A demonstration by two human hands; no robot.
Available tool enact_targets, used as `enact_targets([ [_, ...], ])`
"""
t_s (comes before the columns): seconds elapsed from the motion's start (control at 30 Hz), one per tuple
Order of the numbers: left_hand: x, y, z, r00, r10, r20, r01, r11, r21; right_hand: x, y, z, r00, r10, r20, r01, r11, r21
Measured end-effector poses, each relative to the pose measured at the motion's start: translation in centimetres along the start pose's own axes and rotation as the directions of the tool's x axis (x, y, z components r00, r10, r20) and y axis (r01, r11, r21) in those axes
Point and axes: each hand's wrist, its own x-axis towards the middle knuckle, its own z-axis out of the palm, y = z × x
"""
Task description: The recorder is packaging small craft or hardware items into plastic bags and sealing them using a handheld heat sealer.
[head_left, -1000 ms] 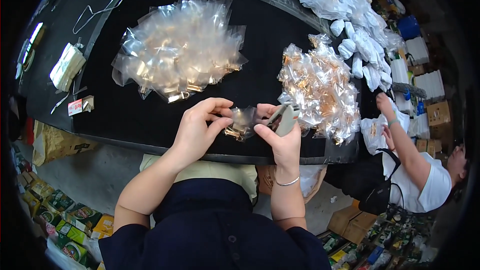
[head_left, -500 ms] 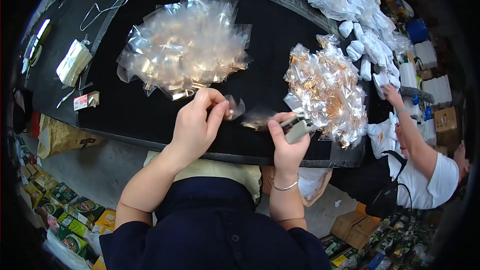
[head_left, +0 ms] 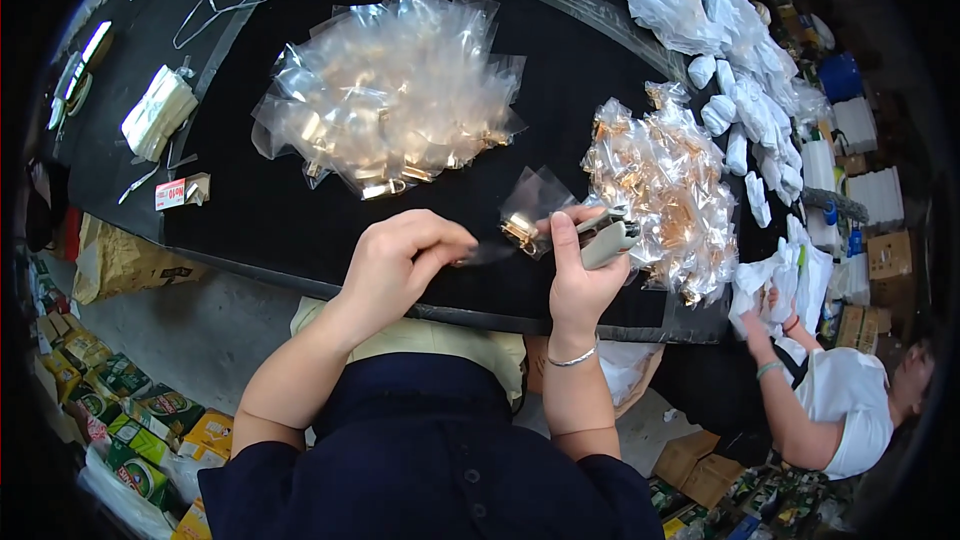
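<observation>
— Hands first, since they sit nearest: what is each one doing?

— Both hover over the near edge of the black table [head_left: 600,80]. The right hand [head_left: 580,275] is clamped around a grey stapler [head_left: 610,240], and its thumb and forefinger also pinch a small clear bag [head_left: 535,205] with a gold metal clip inside. The left hand [head_left: 400,260] has its fingers drawn together, tips pinched toward the bag's left corner; whether they actually touch the plastic I cannot tell.

— So where is the bag exactly?

— Lifted just above the near edge, between the two hands, closer to the right one.

— What lies about it?

— Just right of the stapler, touching the near right edge, a heap of filled bags [head_left: 660,190] glinting gold. Farther in, near the middle of the table, a looser pile of clear bags [head_left: 390,100] with a few gold clips along its near side. Nothing lies between the hands and either pile.

— And the left side?

— A small red-and-white box [head_left: 180,190] at the near left edge, and beyond it a folded white bundle [head_left: 157,112].

— Farther still?

— White packets [head_left: 720,30] stacked along the far right edge. Beyond the right end a co-worker [head_left: 840,400] in a white top handles white pieces.
</observation>
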Motion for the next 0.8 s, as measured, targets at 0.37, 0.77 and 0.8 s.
enact_targets([
  [0.37, -1.9, 0.1, -0.7, 0.992, -0.080, -0.095, 0.066, 0.988, -0.139, 0.2, -1.4, 4.2, 0.950, -0.018, 0.312, 0.033, 0.999, -0.042],
  [0.77, -2.4, 0.8, -1.8, 0.955, -0.277, -0.104, 0.240, 0.931, -0.274, 3.1, -1.2, 6.2, 0.978, -0.046, 0.201, 0.064, 0.994, -0.084],
  [0.8, -2.1, 0.5, -2.1, 0.990, -0.128, -0.059, 0.116, 0.978, -0.173, 3.1, -1.3, 5.2, 0.970, -0.086, 0.228, 0.107, 0.991, -0.085],
])
